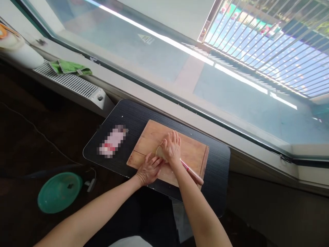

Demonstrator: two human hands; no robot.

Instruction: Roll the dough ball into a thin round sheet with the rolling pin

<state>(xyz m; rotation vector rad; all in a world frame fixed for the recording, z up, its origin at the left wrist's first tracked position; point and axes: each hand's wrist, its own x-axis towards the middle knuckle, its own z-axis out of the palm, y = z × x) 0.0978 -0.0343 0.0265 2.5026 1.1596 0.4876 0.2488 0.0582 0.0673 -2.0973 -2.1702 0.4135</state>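
A pale, flat round of dough [159,153] lies on a wooden cutting board [149,135], partly covered by my hands. My right hand [171,147] rests over its right side, palm down, fingers stretched out and pointing away from me. At the near left edge of the dough, my left hand [149,169] touches it with fingers spread. Neither hand is closed around anything. To the right of my right hand, a wooden rolling pin [195,176] with a red label lies across the board's near right corner, its far end hidden behind my right wrist and forearm.
The board is on a black table [218,164] beside a window ledge [154,92]. A blurred-out pink item [113,141] lies at the table's left. A green basin [59,192] is on the floor, near a power strip [90,185]. A green cloth [69,67] covers part of a radiator [74,84].
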